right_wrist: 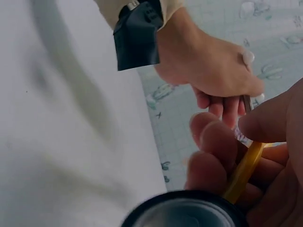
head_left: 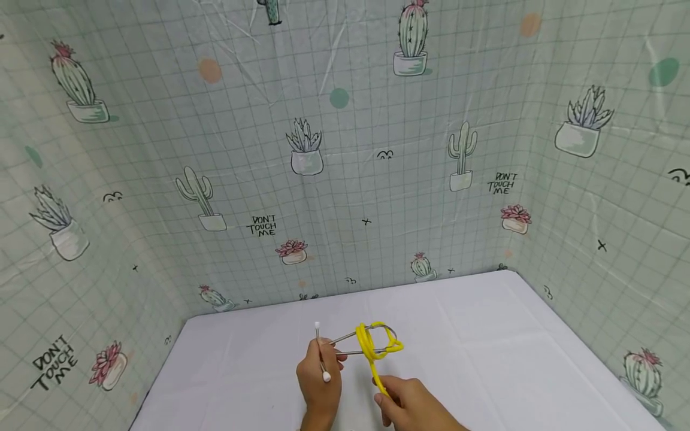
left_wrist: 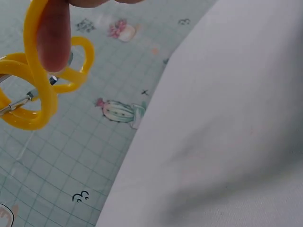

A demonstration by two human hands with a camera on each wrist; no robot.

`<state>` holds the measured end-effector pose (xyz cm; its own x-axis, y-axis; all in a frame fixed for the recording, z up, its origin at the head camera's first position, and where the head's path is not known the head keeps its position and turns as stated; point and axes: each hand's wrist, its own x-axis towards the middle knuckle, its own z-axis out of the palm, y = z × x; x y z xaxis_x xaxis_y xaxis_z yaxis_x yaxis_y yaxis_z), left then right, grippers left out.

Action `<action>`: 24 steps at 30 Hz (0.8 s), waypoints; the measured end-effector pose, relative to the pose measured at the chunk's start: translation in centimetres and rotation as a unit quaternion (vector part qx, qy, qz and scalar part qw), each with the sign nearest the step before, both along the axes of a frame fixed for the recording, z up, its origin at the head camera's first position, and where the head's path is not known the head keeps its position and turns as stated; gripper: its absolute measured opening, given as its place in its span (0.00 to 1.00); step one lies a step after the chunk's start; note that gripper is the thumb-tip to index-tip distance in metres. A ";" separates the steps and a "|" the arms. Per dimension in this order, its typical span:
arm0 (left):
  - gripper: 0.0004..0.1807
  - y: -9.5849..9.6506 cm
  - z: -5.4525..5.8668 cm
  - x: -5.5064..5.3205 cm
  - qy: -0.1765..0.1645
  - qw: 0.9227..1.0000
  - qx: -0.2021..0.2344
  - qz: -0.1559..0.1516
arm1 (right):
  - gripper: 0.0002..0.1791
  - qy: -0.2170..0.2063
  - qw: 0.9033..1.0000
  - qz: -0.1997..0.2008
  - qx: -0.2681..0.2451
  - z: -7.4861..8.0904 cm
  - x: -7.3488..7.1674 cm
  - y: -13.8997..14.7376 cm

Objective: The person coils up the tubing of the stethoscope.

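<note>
My left hand (head_left: 319,372) grips a U-shaped metal wire frame (head_left: 350,352) above the table. Its crossbar ends in white caps (head_left: 326,376), one on each side of the fist. Yellow cord (head_left: 366,342) is wound several times around both prongs, with a loop out at the rounded end. From the coil a length runs down to my right hand (head_left: 415,402), which pinches it between thumb and fingers. In the left wrist view a fingertip (left_wrist: 53,49) overlaps the yellow cord (left_wrist: 45,101). The right wrist view has the cord (right_wrist: 245,172) between the fingers.
A white-covered table (head_left: 474,347) lies under both hands. Behind and beside it hangs a grid-patterned curtain (head_left: 356,191) printed with cacti. A dark device (right_wrist: 137,38) is strapped at the left wrist.
</note>
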<state>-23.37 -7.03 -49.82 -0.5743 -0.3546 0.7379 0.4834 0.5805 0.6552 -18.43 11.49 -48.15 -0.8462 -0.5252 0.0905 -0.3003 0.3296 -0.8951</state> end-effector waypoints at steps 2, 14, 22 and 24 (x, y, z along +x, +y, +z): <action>0.12 0.1 -0.1 0.0 0.013 1.000 -0.019 0.004 | 0.06 -0.015 1.000 -0.004 -0.009 0.1 0.1 0.0; 0.10 -0.5 -0.5 -0.7 0.103 0.988 -0.117 0.017 | 0.32 -0.021 0.997 -0.055 -0.047 0.2 0.5 -0.4; 0.09 -0.4 -1.3 -0.5 0.107 0.985 -0.133 0.015 | 0.08 -0.076 0.992 -0.017 -0.099 0.6 0.3 0.1; 0.09 -0.3 -1.4 -0.4 0.106 0.984 -0.139 0.010 | 0.12 -0.092 0.989 -0.012 -0.119 0.7 0.2 0.2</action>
<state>-23.79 -7.32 -51.25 -0.3908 -0.1314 0.9110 0.5787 0.7346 0.3542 -18.23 11.66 -47.45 -0.8713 -0.4879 0.0527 -0.1201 0.1078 -0.9869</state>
